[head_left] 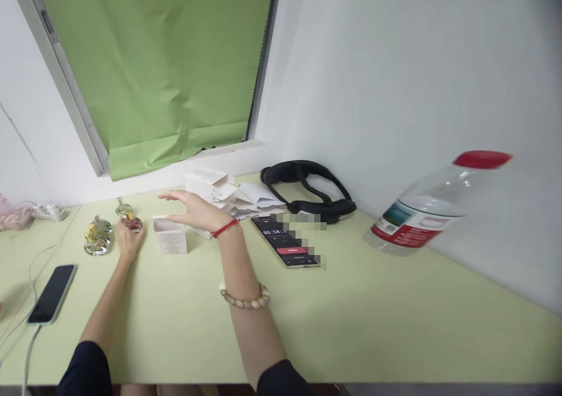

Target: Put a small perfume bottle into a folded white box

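My left hand [129,241] is closed around a small reddish glass perfume bottle [134,224] at the left of the table. Beside it stand other small perfume bottles: a yellowish one [96,244] and a greenish one [124,207]. A small white box [171,238] stands upright with its top open, just right of my left hand. Over the box's right side hovers my right hand [197,210], thumb and fingers apart, with nothing between them. A red string and a beaded bracelet circle the right arm.
Behind my right hand lie white boxes [206,179] and folded white papers [254,200]. A black headset [314,188], a phone showing a timer [281,241] and a large plastic bottle [417,214] are to the right. A charging phone [52,293] lies left.
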`<state>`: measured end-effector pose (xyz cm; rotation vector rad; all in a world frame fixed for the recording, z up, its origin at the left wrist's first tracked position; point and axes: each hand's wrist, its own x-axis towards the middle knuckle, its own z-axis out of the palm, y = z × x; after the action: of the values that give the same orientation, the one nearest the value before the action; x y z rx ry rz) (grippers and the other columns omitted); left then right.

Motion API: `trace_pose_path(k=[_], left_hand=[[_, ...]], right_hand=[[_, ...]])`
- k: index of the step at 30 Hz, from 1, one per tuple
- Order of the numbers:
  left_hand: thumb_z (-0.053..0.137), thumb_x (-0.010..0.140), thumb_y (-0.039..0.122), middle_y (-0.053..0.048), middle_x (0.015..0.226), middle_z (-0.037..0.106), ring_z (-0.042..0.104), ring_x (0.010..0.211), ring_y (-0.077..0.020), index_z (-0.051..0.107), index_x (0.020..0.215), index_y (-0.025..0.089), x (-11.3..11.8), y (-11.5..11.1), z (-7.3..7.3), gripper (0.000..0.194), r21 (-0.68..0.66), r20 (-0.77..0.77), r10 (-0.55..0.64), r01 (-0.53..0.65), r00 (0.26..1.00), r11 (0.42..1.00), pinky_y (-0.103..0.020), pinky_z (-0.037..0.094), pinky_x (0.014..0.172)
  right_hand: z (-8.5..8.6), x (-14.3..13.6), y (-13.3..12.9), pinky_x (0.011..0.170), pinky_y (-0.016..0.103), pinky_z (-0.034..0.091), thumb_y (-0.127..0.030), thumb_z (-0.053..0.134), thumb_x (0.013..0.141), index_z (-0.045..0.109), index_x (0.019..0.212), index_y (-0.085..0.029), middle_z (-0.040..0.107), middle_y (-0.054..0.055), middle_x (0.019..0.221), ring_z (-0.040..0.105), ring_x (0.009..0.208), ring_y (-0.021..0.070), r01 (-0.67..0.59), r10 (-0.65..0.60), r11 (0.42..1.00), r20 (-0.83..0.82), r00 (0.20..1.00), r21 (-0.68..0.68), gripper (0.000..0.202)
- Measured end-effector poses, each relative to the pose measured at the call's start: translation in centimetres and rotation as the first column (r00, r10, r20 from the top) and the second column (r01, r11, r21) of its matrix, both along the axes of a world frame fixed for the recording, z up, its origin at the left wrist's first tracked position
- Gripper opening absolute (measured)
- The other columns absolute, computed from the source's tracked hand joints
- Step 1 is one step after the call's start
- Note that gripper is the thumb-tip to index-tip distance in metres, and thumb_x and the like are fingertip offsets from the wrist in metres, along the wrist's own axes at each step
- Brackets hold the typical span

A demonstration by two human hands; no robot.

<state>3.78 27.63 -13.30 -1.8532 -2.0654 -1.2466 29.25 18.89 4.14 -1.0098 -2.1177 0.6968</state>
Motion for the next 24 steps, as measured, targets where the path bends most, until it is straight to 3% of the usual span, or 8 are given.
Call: trace_pose_path(k=[6, 10, 14, 17, 20, 24], left_hand=[[0.066, 0.069, 0.04, -0.014, 0.105, 0.054, 0.058, 0.088, -0.0246, 0.05, 0.103, 0.011, 0.6, -5.0, -0.2, 0.047, -0.066, -0.14, 0.043, -0.053, 0.989, 0.996, -0.032, 0.047, 0.068], [0.065, 0.069, 0.04, -0.013, 0.1, 0.053, 0.058, 0.087, -0.0242, 0.048, 0.099, 0.013, 1.3, -7.2, -0.7, 0.044, 0.076, -0.096, 0.089, -0.082, 0.991, 0.994, -0.033, 0.048, 0.071], [0.065, 0.072, 0.042, -0.013, 0.102, 0.051, 0.059, 0.086, -0.0212, 0.036, 0.12, 0.012, 2.2, -8.5, -2.1, 0.064, 0.314, 0.045, 0.042, -0.055, 0.998, 0.948, -0.032, 0.05, 0.071], [0.066, 0.073, 0.041, -0.017, 0.112, 0.047, 0.06, 0.088, -0.0195, 0.024, 0.128, 0.014, 2.6, -8.9, -2.6, 0.074, 0.429, 0.031, -0.044, 0.026, 0.999, 0.903, -0.031, 0.051, 0.069], [0.072, 0.069, 0.043, -0.02, 0.119, 0.041, 0.054, 0.108, -0.0252, 0.02, 0.131, 0.015, 2.8, -8.9, -2.2, 0.086, 0.538, -0.092, -0.119, 0.15, 0.989, 0.83, -0.033, 0.053, 0.075], [0.072, 0.07, 0.041, -0.02, 0.121, 0.037, 0.046, 0.117, -0.0263, 0.017, 0.137, 0.014, 3.4, -8.9, -1.0, 0.09, 0.641, -0.117, -0.167, 0.203, 0.979, 0.74, -0.037, 0.051, 0.085]], right_hand=[[0.3, -0.7, -1.8, 0.098, 0.031, 0.045, -0.01, 0.061, 0.08, 0.061, 0.115, -0.013, 0.06, 0.007, 0.118, 0.057, 0.109, 0.0157, 0.009, 0.004, 0.993, -0.112, 0.994, 0.118, 0.036], [0.1, -2.4, -2.1, 0.088, 0.028, 0.048, -0.01, 0.057, 0.081, 0.064, 0.107, -0.014, 0.064, 0.006, 0.111, 0.062, 0.094, 0.0132, -0.011, 0.027, 0.988, -0.101, 0.995, 0.151, 0.027], [-0.7, -5.2, -2.1, 0.077, 0.024, 0.047, -0.011, 0.062, 0.08, 0.064, 0.11, -0.018, 0.063, 0.002, 0.113, 0.063, 0.082, 0.0106, -0.044, 0.043, 0.997, 0.017, 0.999, 0.064, 0.031], [-1.7, -7.3, -2.2, 0.078, 0.026, 0.047, -0.019, 0.07, 0.076, 0.055, 0.129, -0.022, 0.06, 0.005, 0.118, 0.063, 0.078, 0.0115, -0.094, 0.101, 0.994, 0.163, 0.981, -0.047, 0.056], [-2.6, -8.7, -2.2, 0.081, 0.027, 0.046, -0.014, 0.071, 0.073, 0.047, 0.138, -0.016, 0.06, 0.01, 0.116, 0.062, 0.094, 0.0177, -0.143, 0.176, 0.981, 0.288, 0.941, -0.134, 0.07], [-3.0, -9.2, -2.0, 0.083, 0.026, 0.044, -0.007, 0.067, 0.069, 0.056, 0.126, -0.012, 0.063, 0.01, 0.112, 0.059, 0.101, 0.0208, -0.194, 0.222, 0.974, 0.31, 0.924, -0.117, 0.058]])
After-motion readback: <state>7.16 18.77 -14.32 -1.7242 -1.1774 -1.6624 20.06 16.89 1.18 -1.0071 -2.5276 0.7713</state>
